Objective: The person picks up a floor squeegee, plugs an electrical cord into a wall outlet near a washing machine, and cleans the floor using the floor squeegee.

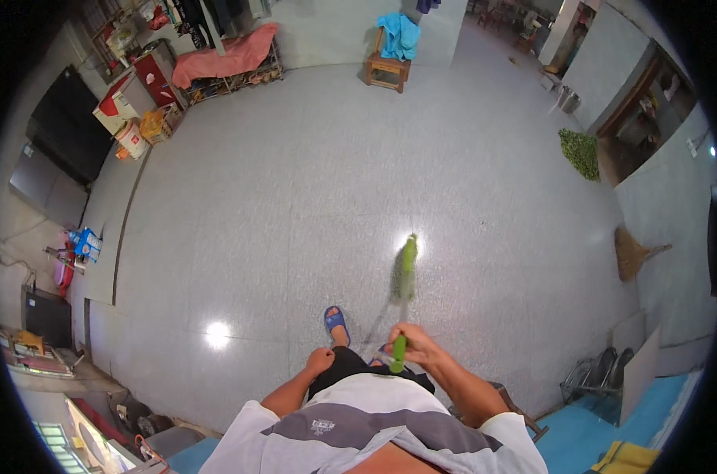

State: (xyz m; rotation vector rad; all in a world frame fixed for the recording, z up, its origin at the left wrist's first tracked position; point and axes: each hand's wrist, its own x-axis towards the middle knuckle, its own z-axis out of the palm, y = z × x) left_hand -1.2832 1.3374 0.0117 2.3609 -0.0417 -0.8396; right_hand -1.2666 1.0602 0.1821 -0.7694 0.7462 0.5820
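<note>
My right hand (415, 343) is closed around the upper handle of a green-and-grey long-handled floor mop or broom (409, 255), just in front of my waist. The tool's green head rests on or just over the grey floor ahead of me, somewhat blurred; whether it is a mop or a broom I cannot tell. My left hand (321, 360) hangs by my left thigh, fingers curled, with no object visible in it. A blue slipper (335, 320) is on my left foot; the other foot is mostly hidden beneath my right hand and the handle.
A wooden chair (388, 70) with a blue cloth stands ahead. At right are a pile of green leaves (580, 155), a straw broom (631, 253) and a metal bucket (568, 99). A yellow crate (157, 125) and a white bucket (131, 141) stand at left, near a cloth-covered shoe rack (225, 59).
</note>
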